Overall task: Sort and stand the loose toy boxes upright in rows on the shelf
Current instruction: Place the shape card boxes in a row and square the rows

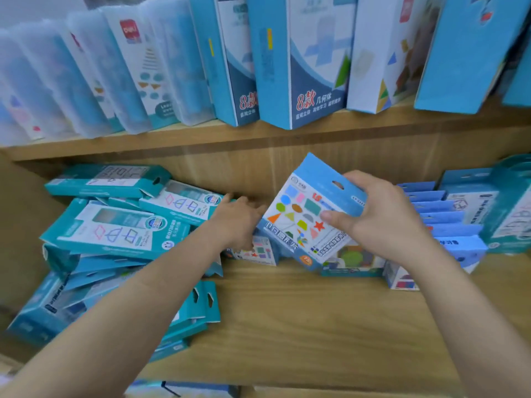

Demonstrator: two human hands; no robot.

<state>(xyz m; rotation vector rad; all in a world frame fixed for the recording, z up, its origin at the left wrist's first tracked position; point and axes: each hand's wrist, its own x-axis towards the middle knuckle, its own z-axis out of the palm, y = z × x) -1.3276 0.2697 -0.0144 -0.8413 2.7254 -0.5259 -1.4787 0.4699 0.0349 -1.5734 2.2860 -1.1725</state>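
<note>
My right hand [382, 216] grips a blue-and-white toy box printed with coloured shapes [304, 214], held tilted above the wooden shelf board [301, 317]. My left hand [238, 219] reaches in just left of that box, fingers down behind a small shapes box [258, 252] lying at the back; whether it grips anything is hidden. A loose heap of teal boxes [115, 234] lies flat and askew on the left. Blue boxes [448, 225] stand in a row on the right. More boxes lie under the held one [353, 261].
The upper shelf [258, 136] carries tall blue and white boxes [316, 61] leaning in a row. Teal boxes [508, 202] stand at the far right. A small box [402, 278] lies near my right forearm. Bare wood spans the front middle of the lower shelf.
</note>
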